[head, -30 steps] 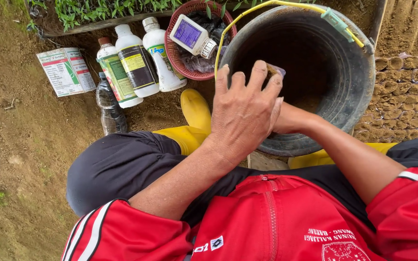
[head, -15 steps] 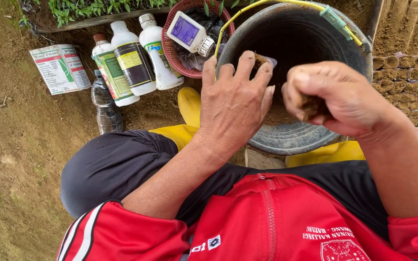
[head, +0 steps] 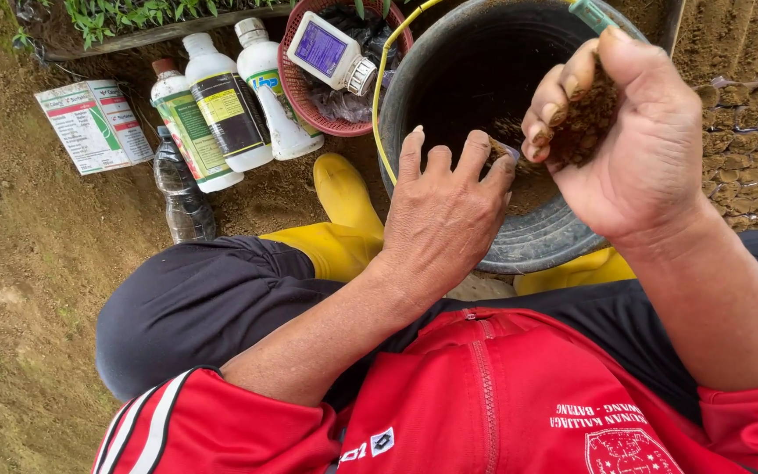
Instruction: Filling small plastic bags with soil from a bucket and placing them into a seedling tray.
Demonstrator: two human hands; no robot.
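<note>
right hand (head: 633,149) at 2 o'clock, grip cupped tight around a clump of soil (head: 585,118) | left hand (head: 445,219) at centre, fingers spread on the rim of the black bucket (head: 484,79), pinching a small bag (head: 502,154) | bottles (head: 221,110) at 10 o'clock | red basket (head: 296,96) at 11 o'clock

One camera on the person's head looks straight down, close over both hands, the knees, the black bucket (head: 484,79) and the dirt ground (head: 37,254).
</note>
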